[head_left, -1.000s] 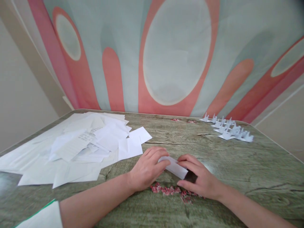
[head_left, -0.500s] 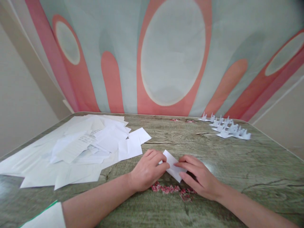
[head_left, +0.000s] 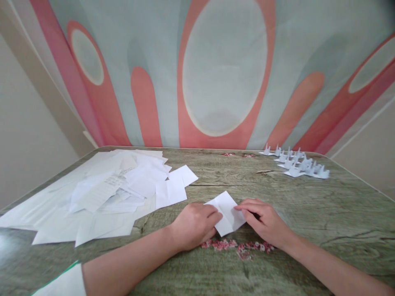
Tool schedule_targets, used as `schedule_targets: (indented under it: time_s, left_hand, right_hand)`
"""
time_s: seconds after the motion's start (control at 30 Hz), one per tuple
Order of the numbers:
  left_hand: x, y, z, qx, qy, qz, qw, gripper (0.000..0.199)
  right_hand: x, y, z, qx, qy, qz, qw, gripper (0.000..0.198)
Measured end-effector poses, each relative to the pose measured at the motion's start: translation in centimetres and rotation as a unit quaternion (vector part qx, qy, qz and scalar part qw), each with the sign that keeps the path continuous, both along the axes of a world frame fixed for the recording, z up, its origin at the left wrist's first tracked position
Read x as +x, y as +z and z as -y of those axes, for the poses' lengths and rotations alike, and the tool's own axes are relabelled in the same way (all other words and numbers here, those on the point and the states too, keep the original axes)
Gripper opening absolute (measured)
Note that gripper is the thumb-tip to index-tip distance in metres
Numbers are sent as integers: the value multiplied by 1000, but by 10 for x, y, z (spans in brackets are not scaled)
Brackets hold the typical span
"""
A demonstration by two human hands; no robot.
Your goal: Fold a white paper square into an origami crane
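A small white sheet of paper (head_left: 227, 213) with a crease lies turned like a diamond at the middle of the table. My left hand (head_left: 197, 224) grips its left corner, with fingers curled over the paper. At the opposite side, my right hand (head_left: 262, 220) pinches the right edge between thumb and forefinger. Rows of folded white paper cranes (head_left: 296, 164) stand at the far right. To the left, a heap of loose white papers (head_left: 123, 185) is spread out, and some of its sheets bear printed lines.
The wood-grained table (head_left: 234, 176) carries pink flower patterns (head_left: 222, 245) near my hands. Behind its far edge hangs a grey-green and coral backdrop (head_left: 166, 82). Square white sheets (head_left: 170, 191) lie at the right side of the heap.
The paper between my hands was a narrow folded strip and now shows as a wider, opened square. My right hand has shifted slightly right with its edge.
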State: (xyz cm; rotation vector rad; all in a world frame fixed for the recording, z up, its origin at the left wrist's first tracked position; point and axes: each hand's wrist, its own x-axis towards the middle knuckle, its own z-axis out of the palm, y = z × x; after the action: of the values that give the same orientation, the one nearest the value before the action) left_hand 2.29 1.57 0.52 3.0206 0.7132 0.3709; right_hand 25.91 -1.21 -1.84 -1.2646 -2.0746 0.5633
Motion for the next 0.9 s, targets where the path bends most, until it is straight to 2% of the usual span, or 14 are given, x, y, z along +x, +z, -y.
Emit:
schedule_targets:
  time_s: [0.17,0.4,0.57,0.73,0.9]
  left_hand:
    - [0,-2,4,-15,-3,-21,1000,16]
    - [-4,-4,-3,-69,-22,40,997,19]
    - [-3,-3,-4,-102,-42,66,992,24]
    - [-2,-4,-3,-112,-47,84,989,21]
    - [-2,-4,-3,-119,-31,97,988,19]
  right_hand:
    - [1,3,1,-20,3,-10,1000,22]
    - [13,11,-9,-33,83,-7,996,28]
    - [18,15,-12,31,122,31,991,38]
    - [17,11,-13,102,136,91,981,33]
    - [18,8,-14,110,140,123,976,29]
